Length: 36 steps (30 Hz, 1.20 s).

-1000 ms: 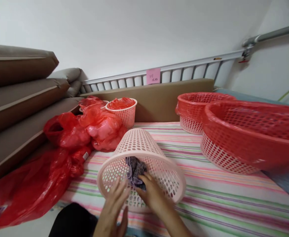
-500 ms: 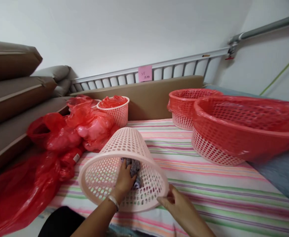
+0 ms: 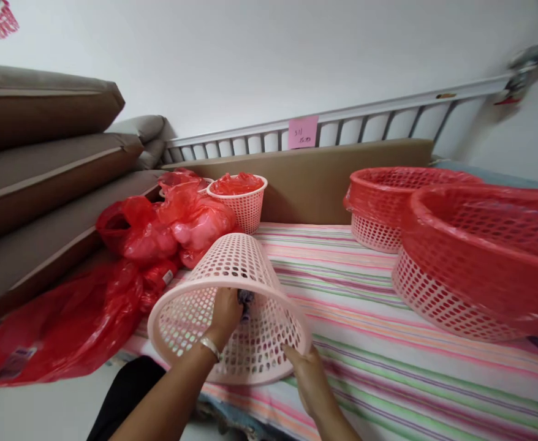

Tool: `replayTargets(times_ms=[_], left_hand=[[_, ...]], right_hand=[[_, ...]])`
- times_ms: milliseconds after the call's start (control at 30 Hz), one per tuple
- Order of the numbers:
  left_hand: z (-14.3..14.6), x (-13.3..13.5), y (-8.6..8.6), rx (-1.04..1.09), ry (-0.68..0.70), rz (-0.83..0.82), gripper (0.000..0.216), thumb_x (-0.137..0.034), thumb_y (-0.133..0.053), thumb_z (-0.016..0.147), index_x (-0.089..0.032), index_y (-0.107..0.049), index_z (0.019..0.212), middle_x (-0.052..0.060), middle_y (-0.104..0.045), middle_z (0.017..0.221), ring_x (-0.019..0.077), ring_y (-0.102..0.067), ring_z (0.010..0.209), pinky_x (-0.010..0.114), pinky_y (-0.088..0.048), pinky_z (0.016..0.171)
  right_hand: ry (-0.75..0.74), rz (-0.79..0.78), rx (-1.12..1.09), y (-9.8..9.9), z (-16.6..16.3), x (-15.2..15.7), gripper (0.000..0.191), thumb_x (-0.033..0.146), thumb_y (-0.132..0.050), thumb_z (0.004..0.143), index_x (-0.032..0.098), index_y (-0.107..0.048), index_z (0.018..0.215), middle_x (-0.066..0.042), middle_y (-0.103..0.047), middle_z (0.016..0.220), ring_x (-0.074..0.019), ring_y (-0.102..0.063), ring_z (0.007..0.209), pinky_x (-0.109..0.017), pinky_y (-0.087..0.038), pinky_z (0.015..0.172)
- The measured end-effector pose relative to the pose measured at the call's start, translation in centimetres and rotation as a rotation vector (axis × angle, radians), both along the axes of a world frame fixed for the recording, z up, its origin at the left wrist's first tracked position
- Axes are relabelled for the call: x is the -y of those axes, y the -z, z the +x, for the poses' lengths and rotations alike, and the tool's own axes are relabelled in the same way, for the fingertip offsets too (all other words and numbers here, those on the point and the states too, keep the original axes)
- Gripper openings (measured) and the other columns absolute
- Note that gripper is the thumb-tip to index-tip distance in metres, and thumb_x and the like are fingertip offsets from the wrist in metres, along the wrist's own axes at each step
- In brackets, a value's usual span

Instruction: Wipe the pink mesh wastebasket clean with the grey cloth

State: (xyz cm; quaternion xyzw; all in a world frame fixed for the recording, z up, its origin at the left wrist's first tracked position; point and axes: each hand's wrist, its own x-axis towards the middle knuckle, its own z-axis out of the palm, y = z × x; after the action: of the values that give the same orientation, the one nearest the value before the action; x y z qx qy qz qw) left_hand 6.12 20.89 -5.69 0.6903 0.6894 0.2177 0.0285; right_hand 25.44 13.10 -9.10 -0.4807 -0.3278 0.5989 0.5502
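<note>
A pink perforated plastic basket (image 3: 246, 260) lies on its side on the striped cloth, its mouth facing me. My left hand (image 3: 227, 309) reaches deep inside it, closed on a bunched grey-purple cloth (image 3: 246, 298); the fingertips are hidden behind the hand and the rim. At the lower right of the mouth, my right hand (image 3: 304, 367) grips the rim, thumb on the inner side and fingers outside. A bracelet circles my left wrist.
Two pink baskets with red bag liners (image 3: 462, 306) (image 3: 374, 229) stand at the right. A smaller lined basket (image 3: 248, 208) and several red plastic bags (image 3: 135, 236) sit at the left, beside stacked grey-brown cushions (image 3: 57, 153). Behind runs a railing with a pink note (image 3: 303, 132).
My left hand has pushed deeper into the basket with the cloth. My right hand's thumb has shifted onto the rim's inner side. The view has turned left.
</note>
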Motion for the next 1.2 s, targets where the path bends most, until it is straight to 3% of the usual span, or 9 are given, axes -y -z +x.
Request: replayTargets(times_ms=[133, 333, 433, 733, 900, 1067, 1200], left_hand=[[-2.2, -0.8, 1.1, -0.019, 0.03, -0.078, 0.062, 0.004, -0.048, 0.064, -0.018, -0.061, 0.121, 0.012, -0.061, 0.126, 0.0288, -0.052, 0.118, 0.042, -0.039, 0.103], [-3.1, -1.2, 2.5, 0.008, 0.12, -0.142, 0.055, 0.001, -0.052, 0.065, -0.02, -0.068, 0.112, 0.008, -0.066, 0.12, 0.0253, -0.056, 0.114, 0.038, -0.04, 0.103], [-2.8, 0.6, 2.6, 0.026, 0.138, -0.149, 0.058, 0.002, -0.052, 0.063, -0.019, -0.067, 0.115, 0.009, -0.064, 0.123, 0.0256, -0.054, 0.117, 0.038, -0.038, 0.105], [-0.6, 9.3, 2.6, 0.135, 0.263, -0.196, 0.069, 0.001, -0.055, 0.057, -0.029, -0.066, 0.118, 0.008, -0.057, 0.137, 0.0263, -0.053, 0.121, 0.04, -0.038, 0.105], [-0.6, 11.4, 2.6, 0.176, 0.328, -0.279, 0.069, -0.003, -0.058, 0.059, -0.032, -0.063, 0.122, 0.008, -0.05, 0.143, 0.0271, -0.047, 0.128, 0.044, -0.028, 0.112], [-0.3, 10.8, 2.6, 0.056, 0.302, -0.251, 0.068, -0.001, -0.055, 0.061, -0.032, -0.064, 0.121, 0.006, -0.051, 0.142, 0.0287, -0.05, 0.123, 0.042, -0.034, 0.107], [0.0, 7.0, 2.0, -0.049, 0.215, -0.197, 0.057, -0.002, -0.05, 0.069, -0.031, -0.066, 0.116, 0.006, -0.057, 0.133, 0.0275, -0.054, 0.112, 0.039, -0.04, 0.098]], right_hand=[[-0.059, -0.035, -0.033, 1.2, -2.7, -0.5, 0.032, 0.028, -0.066, 0.062, 0.016, -0.067, 0.091, -0.005, -0.072, 0.076, -0.0239, -0.065, 0.069, -0.035, -0.05, 0.066], [-0.03, -0.066, -0.116, 2.2, -2.9, -0.7, 0.031, 0.028, -0.067, 0.061, 0.015, -0.067, 0.089, -0.004, -0.071, 0.07, -0.0227, -0.064, 0.064, -0.033, -0.049, 0.061], [-0.009, -0.086, -0.127, 2.3, -2.8, -0.6, 0.031, 0.027, -0.069, 0.059, 0.016, -0.067, 0.087, -0.004, -0.072, 0.071, -0.0229, -0.064, 0.065, -0.034, -0.05, 0.063], [-0.023, -0.068, -0.097, 1.5, -2.7, -0.3, 0.035, 0.031, -0.072, 0.057, 0.017, -0.068, 0.089, -0.005, -0.073, 0.081, -0.0257, -0.067, 0.077, -0.035, -0.052, 0.071], [-0.009, -0.071, -0.14, 0.8, -2.7, 0.1, 0.039, 0.032, -0.075, 0.057, 0.017, -0.068, 0.092, -0.006, -0.074, 0.087, -0.0261, -0.067, 0.082, -0.036, -0.052, 0.074], [-0.022, -0.139, -0.18, 0.1, -2.4, 0.0, 0.041, 0.03, -0.078, 0.053, 0.017, -0.068, 0.09, -0.006, -0.074, 0.086, -0.0269, -0.067, 0.081, -0.037, -0.052, 0.072], [0.001, -0.166, -0.225, 0.2, -2.2, -0.1, 0.053, 0.027, -0.079, 0.049, 0.018, -0.065, 0.1, -0.005, -0.074, 0.088, -0.0273, -0.067, 0.084, -0.037, -0.053, 0.073]])
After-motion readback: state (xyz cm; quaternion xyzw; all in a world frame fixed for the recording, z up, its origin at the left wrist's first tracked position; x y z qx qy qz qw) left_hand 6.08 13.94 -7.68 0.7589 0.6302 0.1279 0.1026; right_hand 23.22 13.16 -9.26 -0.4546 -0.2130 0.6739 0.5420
